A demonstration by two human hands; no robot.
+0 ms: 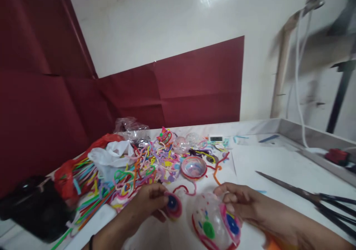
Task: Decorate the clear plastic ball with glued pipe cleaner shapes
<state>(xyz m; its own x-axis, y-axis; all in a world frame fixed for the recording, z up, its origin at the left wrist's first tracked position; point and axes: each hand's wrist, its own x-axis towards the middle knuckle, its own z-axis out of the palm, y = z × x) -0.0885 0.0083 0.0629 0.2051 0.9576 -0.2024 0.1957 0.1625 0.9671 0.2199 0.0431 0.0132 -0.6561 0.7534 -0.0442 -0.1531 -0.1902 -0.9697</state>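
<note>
My left hand [154, 202] pinches a small round coiled disc [174, 206] with a dark blue centre and a pink and red rim. To its right, my right hand [236, 200] has its fingers on a clear plastic ball [204, 215] decorated with a green spot, red edging and a blue oval ringed in pink. The disc and the ball are apart. Just behind them sits a clear half-shell bowl [194, 168] with a red rim. Red and orange pipe cleaners [216, 174] lie beside the bowl.
A heap of colourful pipe cleaners [150, 161] spreads to the left, near a white plastic bag [112, 155] and a red bag [65, 176]. A black container [39, 209] stands front left. Large scissors [308, 196] lie at right. More clear balls [183, 143] rest behind.
</note>
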